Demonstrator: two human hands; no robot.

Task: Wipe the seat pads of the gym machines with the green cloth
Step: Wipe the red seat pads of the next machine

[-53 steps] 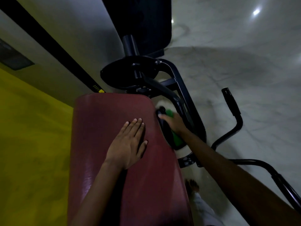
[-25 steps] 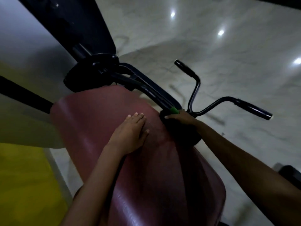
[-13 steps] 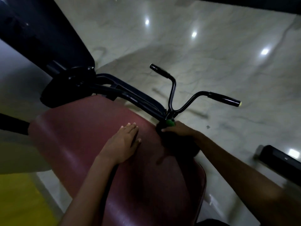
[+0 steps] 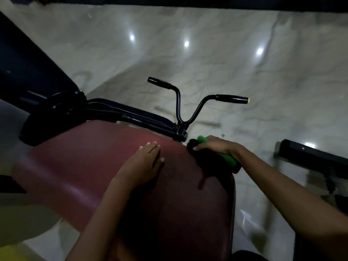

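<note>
We look down over a pale marble floor (image 4: 244, 72) that fills most of the view and carries several bright spots of reflected light. Below it the dark red seat pad (image 4: 84, 166) spreads across the lower middle, its surface glossy along the left side. Behind the pad runs the black machine frame (image 4: 131, 117), which rises at the left into a broad dark panel, and from the frame's right end a forked black handlebar (image 4: 178, 102) stands up with two grips pointing outward. At the right edge a low black bar (image 4: 310, 155) lies on the floor, blurred. Our left hand (image 4: 143, 162) rests flat on top of the pad, fingers straight and pressed together, thumb out to the right. Our right hand (image 4: 216, 147) sits at the pad's far right corner, just below the foot of the handlebar, its fingers curled down over the green cloth (image 4: 227, 160); the cloth shows green past the fingertips and again beside the wrist, with a dark bunched mass under the hand against the pad's edge
</note>
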